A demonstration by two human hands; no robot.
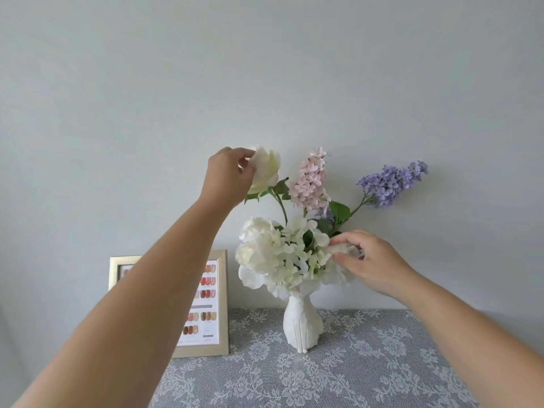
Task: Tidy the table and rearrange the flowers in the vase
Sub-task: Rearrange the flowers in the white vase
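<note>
**Q:** Where does the container stand, and what does it hold?

**A:** The white ribbed vase (302, 322) stands upright on the grey lace tablecloth (368, 366), at about 6 o'clock from the bouquet's centre. In its mouth sits a dense mass of white blooms (273, 254). Above these, three stems fan out: a cream rose (266, 169) at 11 o'clock, a pink lilac spray (310, 179) near 12 o'clock, and a purple lilac spray (390, 182) leaning toward 2 o'clock. All stems run down into the vase's neck, though the white blooms hide the rim itself.

**Q:** What is your left hand doing?

**A:** Your left hand (228, 176) is raised to the cream rose. The fingertips (248, 164) are pinched on the outer petals at the flower's 9 o'clock edge, thumb and fingers nearly closed with the petal between them.

**Q:** And your right hand?

**A:** Your right hand (372, 263) is at the 3 o'clock side of the white blooms. Its fingers (346, 240) curl loosely round a pale petal or floret there; the hold is partial, the fingers being bent but not drawn tight.

**Q:** What else is on the table?

**A:** A pale framed colour chart (210, 304) stands at 9 o'clock from the vase, near it but apart, partly hidden by your left forearm.
</note>
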